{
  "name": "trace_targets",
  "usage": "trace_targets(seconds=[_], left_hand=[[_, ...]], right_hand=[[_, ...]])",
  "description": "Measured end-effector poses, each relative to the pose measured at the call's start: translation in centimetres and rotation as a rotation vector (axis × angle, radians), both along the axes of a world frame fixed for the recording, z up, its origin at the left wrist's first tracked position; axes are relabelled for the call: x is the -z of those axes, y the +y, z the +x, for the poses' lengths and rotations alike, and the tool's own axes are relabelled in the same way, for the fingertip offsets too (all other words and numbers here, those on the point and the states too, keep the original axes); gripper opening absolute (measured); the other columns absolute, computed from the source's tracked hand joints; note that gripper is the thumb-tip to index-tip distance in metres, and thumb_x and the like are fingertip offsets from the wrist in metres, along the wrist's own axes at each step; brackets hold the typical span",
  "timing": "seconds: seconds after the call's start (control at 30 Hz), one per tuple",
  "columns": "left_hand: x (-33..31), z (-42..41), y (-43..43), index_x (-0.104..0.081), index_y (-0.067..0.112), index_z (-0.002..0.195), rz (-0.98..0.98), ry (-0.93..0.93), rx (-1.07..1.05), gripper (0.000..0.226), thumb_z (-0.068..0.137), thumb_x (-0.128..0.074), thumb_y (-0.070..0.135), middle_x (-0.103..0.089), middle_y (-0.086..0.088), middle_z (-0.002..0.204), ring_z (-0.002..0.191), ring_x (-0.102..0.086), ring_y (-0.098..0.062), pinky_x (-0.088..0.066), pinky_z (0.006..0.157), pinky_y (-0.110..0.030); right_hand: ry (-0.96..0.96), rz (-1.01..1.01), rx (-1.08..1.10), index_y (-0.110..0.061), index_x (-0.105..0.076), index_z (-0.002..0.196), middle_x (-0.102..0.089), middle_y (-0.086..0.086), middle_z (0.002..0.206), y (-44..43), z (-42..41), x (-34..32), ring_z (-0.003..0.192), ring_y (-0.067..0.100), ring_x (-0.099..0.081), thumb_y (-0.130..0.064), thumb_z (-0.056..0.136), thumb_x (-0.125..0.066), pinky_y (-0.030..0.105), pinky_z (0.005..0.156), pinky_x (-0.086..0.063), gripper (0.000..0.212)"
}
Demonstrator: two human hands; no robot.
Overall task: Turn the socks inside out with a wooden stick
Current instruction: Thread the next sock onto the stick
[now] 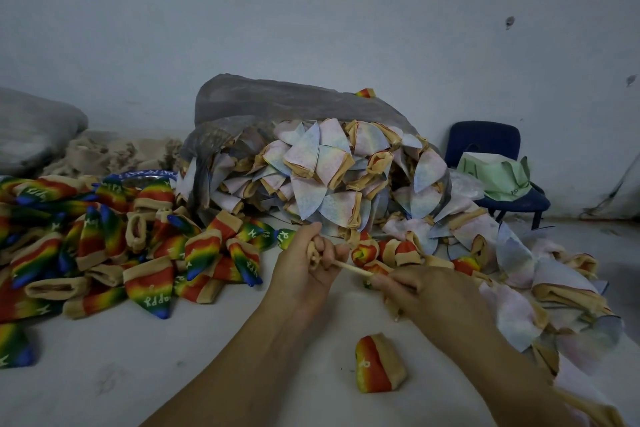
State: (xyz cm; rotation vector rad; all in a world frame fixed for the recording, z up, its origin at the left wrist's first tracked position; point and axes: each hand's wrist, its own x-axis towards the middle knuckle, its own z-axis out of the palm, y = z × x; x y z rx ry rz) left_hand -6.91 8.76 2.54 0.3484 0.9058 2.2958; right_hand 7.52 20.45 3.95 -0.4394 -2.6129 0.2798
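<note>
My left hand (308, 262) grips a bunched beige sock (314, 252) at the far end of a thin wooden stick (351, 268). The stick runs from that fist to my right hand (426, 291), which curls around its near end together with some beige sock fabric. A pile of rainbow socks (104, 246) lies to the left on the white surface. Pale, inside-out socks (332, 180) spill from a grey plastic bag (277, 97) behind my hands and spread to the right. One rainbow sock (379, 364) lies alone below my right forearm.
A dark blue chair (485, 142) with a green bag (498, 177) on it stands at the right by the wall. Beige fabric scraps (114, 152) and a grey sack (31, 128) sit at the back left. Bare white surface (173, 357) lies in front of me.
</note>
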Motion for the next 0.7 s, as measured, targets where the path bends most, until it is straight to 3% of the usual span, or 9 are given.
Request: trace_targets(seconds=[0.07, 0.13, 0.27, 0.37, 0.43, 0.63, 0.7], left_hand=[[-0.1, 0.4, -0.1, -0.054, 0.014, 0.044, -0.045, 0.036, 0.035, 0.045, 0.088, -0.058, 0.018, -0.046, -0.005, 0.044, 0.051, -0.059, -0.018, -0.056, 0.074, -0.034], [-0.1, 1.0, -0.1, -0.051, 0.014, 0.042, -0.084, 0.067, 0.043, 0.048, 0.09, -0.057, 0.017, -0.045, -0.005, 0.043, 0.052, -0.06, -0.019, -0.056, 0.071, -0.035], [-0.3, 1.9, 0.5, -0.048, 0.018, 0.04, -0.168, 0.179, -0.028, 0.058, 0.098, -0.048, 0.023, -0.047, -0.006, 0.044, 0.055, -0.063, -0.022, -0.056, 0.07, -0.036], [-0.3, 2.1, 1.0, -0.05, 0.021, 0.037, -0.213, 0.253, -0.06, 0.065, 0.102, -0.041, 0.028, -0.051, -0.008, 0.044, 0.058, -0.066, -0.025, -0.054, 0.071, -0.036], [-0.2, 1.9, 1.1, -0.053, 0.021, 0.037, -0.231, 0.266, -0.073, 0.067, 0.102, -0.04, 0.03, -0.054, -0.008, 0.045, 0.061, -0.068, -0.025, -0.053, 0.072, -0.035], [0.8, 1.6, 1.0, -0.06, 0.018, 0.046, -0.198, 0.116, -0.062, 0.055, 0.097, -0.054, 0.039, -0.061, -0.01, 0.057, 0.067, -0.071, -0.023, -0.056, 0.075, -0.037], [0.8, 1.4, 0.7, -0.061, 0.017, 0.05, -0.145, 0.031, -0.075, 0.05, 0.095, -0.057, 0.038, -0.06, -0.009, 0.058, 0.069, -0.071, -0.023, -0.058, 0.071, -0.035]], right_hand=[[-0.017, 0.009, -0.011, -0.033, -0.062, 0.072, -0.058, -0.012, 0.065, 0.1, 0.2, 0.0, 0.061, 0.001, -0.051, -0.078, 0.072, -0.011, 0.016, 0.051, -0.033, 0.068], [-0.023, -0.005, -0.01, -0.036, -0.057, 0.065, -0.057, -0.012, 0.064, -0.3, 0.0, 0.1, 0.062, 0.001, -0.051, -0.077, 0.073, -0.011, 0.016, 0.052, -0.033, 0.062], [-0.007, -0.131, 0.05, -0.03, -0.065, 0.076, -0.06, -0.008, 0.066, -2.1, -0.7, 0.8, 0.062, 0.003, -0.054, -0.074, 0.076, -0.017, 0.025, 0.059, -0.044, 0.065], [0.05, -0.327, 0.086, -0.038, -0.062, 0.072, -0.063, -0.017, 0.07, -3.8, -1.6, 1.5, 0.07, -0.003, -0.058, -0.058, 0.091, -0.037, 0.025, 0.066, -0.049, 0.038], [0.054, -0.38, 0.09, -0.042, -0.058, 0.07, -0.063, -0.023, 0.074, -4.3, -1.8, 1.7, 0.075, -0.005, -0.059, -0.056, 0.092, -0.039, 0.026, 0.071, -0.05, 0.032], [-0.005, -0.204, 0.079, -0.031, -0.064, 0.08, -0.066, -0.013, 0.076, -3.2, -1.6, 1.8, 0.073, 0.001, -0.06, -0.06, 0.091, -0.034, 0.027, 0.066, -0.05, 0.043], [-0.038, -0.172, 0.016, -0.033, -0.058, 0.081, -0.059, -0.013, 0.073, -2.6, -1.4, 1.9, 0.069, 0.002, -0.055, -0.052, 0.094, -0.037, 0.02, 0.058, -0.042, 0.031]])
